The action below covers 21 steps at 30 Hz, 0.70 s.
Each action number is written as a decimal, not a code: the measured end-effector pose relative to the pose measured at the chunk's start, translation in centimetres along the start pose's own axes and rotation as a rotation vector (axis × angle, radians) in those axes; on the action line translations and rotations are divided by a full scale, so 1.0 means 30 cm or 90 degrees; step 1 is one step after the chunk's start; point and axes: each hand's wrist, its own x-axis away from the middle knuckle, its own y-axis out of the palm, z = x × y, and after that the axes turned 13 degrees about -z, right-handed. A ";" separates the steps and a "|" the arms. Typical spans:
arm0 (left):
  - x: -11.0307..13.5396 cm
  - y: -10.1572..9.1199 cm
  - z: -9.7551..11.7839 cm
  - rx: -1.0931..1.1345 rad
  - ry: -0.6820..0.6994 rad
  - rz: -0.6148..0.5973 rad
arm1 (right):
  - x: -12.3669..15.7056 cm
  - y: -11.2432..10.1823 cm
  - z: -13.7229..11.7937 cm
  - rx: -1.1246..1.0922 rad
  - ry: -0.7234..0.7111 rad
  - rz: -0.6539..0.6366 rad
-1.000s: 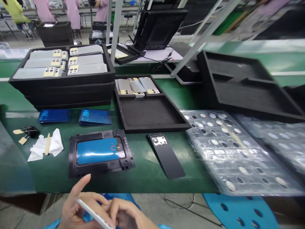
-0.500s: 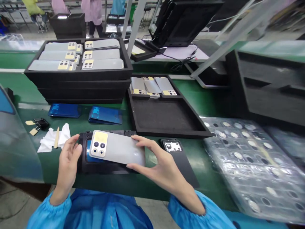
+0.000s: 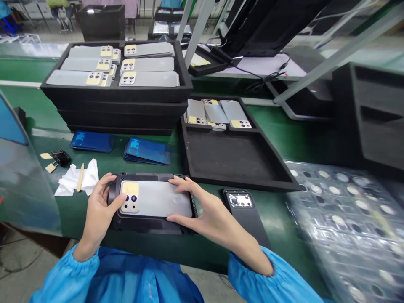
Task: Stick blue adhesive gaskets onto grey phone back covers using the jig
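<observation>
Near the front of the bench (image 3: 202, 254), the left hand (image 3: 99, 210) rests its thumb on the camera block (image 3: 130, 188), its fingers curled at the jig's (image 3: 147, 226) left end. The panel (image 3: 160, 198) lies flat over the jig, camera end left. It looks thin, light and fairly stiff; its smooth, pale face would probably slip under dry fingertips and scratch easily, so the long edges seem the safest hold, clear of the lens rings. The right hand (image 3: 210, 208) spans its plain end that way, fingers at the far edge, thumb at the near one; how firmly they pinch cannot be told.

At far left, a clear sheet (image 3: 28, 181) is cut off. Under the panel, most of the jig's middle is hidden, so seated or merely resting is unclear. Rightward, the forearm partly covers a dark phone back (image 3: 249, 219); the plastic tray (image 3: 344, 235) is blurred and cropped.
</observation>
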 end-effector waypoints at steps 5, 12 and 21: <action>0.004 -0.009 -0.013 0.002 0.015 0.000 | 0.004 0.000 -0.004 0.006 -0.010 -0.001; 0.007 -0.015 -0.010 0.048 0.008 -0.009 | 0.003 0.002 -0.009 0.043 -0.013 -0.022; 0.004 -0.019 -0.014 0.061 0.002 -0.012 | -0.006 -0.004 -0.011 0.063 -0.008 -0.037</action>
